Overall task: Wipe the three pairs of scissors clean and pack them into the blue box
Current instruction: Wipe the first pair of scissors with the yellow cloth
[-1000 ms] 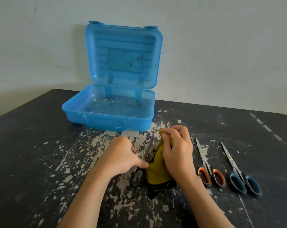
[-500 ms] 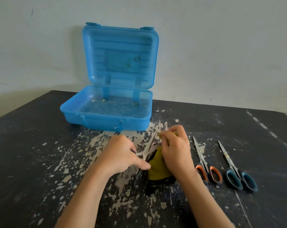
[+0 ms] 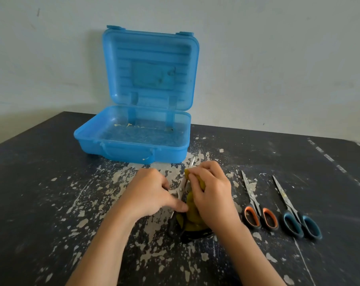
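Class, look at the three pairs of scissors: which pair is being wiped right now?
The black-handled scissors, held between the left hand and the right hand with its yellow cloth. The orange-handled scissors and blue-handled scissors lie untouched.

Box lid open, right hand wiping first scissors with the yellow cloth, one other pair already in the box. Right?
Not quite. The head view shows the blue box holds no scissors: the orange-handled pair and blue-handled pair lie on the table. The rest holds.

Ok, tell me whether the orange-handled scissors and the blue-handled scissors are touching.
Apart. The head view shows the orange-handled scissors and the blue-handled scissors lying side by side, with a strip of bare dark table between their blades and between their handle loops.
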Available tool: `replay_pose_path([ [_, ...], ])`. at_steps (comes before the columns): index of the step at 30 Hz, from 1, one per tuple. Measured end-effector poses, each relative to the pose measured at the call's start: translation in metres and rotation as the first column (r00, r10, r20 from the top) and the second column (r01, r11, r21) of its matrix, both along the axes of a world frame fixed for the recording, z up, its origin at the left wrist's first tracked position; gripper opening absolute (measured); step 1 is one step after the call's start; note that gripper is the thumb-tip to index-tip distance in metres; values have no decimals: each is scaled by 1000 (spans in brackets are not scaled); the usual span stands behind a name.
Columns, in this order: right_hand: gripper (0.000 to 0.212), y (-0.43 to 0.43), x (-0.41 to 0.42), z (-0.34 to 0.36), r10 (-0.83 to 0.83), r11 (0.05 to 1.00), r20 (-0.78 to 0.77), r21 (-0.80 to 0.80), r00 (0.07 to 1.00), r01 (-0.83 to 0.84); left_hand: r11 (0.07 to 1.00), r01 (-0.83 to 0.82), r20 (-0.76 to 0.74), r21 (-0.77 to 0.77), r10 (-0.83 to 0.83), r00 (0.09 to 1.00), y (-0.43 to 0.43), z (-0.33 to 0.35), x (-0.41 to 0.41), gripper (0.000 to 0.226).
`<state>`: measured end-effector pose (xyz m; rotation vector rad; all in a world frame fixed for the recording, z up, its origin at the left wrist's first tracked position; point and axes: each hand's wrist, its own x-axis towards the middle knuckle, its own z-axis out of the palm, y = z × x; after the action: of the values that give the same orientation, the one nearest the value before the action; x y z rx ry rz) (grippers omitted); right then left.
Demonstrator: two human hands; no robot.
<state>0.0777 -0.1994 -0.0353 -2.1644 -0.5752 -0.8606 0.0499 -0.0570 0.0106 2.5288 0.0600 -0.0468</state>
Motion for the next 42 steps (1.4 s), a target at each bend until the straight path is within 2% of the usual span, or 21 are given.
replay_pose_path([
  [3,11,-6,11,0,-51,999,-35,13,998,52,997,57,-15,44,-56,998,1,1,-2,69],
  [7,13,-10,18,2,-105,992,-123,56,987,112,998,55,-37,23,-54,998,0,0,-2,63],
  [9,13,-11,17,5,-133,983,-119,110,984,146,999,32,-52,5,-32,998,-2,-1,-1,65],
  [12,11,-7,6,6,-39,996,6,76,999,39,1000,3,-65,15,-2,998,-2,0,-1,64],
  [15,13,-2,2,3,43,999,22,-29,999,-43,997,1,-47,77,2,999,-2,2,-2,60],
  [18,10,-4,14,3,-42,999,3,-30,999,42,995,28,-28,96,-26,999,-2,2,-2,61],
  [22,14,-12,22,4,-138,989,-175,22,975,144,996,49,-62,73,-45,997,-3,-1,-2,56],
  [24,13,-13,17,8,-162,983,-156,66,974,174,998,32,-66,53,-29,997,-3,-3,-1,48],
  [27,10,-3,4,12,-66,998,-24,14,998,66,999,-22,-47,23,23,999,-3,-2,-1,45],
  [29,11,6,-1,9,25,996,-24,-83,999,-27,999,-45,-31,-4,45,999,-4,-1,0,42],
  [34,12,4,-6,9,180,980,-155,-60,971,-191,991,-115,17,-70,117,993,-4,-4,4,39],
  [37,13,-5,-7,17,257,953,-324,-68,910,-294,986,-131,9,-101,133,991,-4,-6,5,41],
  [39,13,-11,-5,21,238,965,-376,-15,896,-263,980,-132,16,-147,136,991,-2,-7,5,54],
  [42,12,-14,1,23,86,982,-297,187,951,-30,985,-102,31,-141,107,994,-1,-6,4,68],
])
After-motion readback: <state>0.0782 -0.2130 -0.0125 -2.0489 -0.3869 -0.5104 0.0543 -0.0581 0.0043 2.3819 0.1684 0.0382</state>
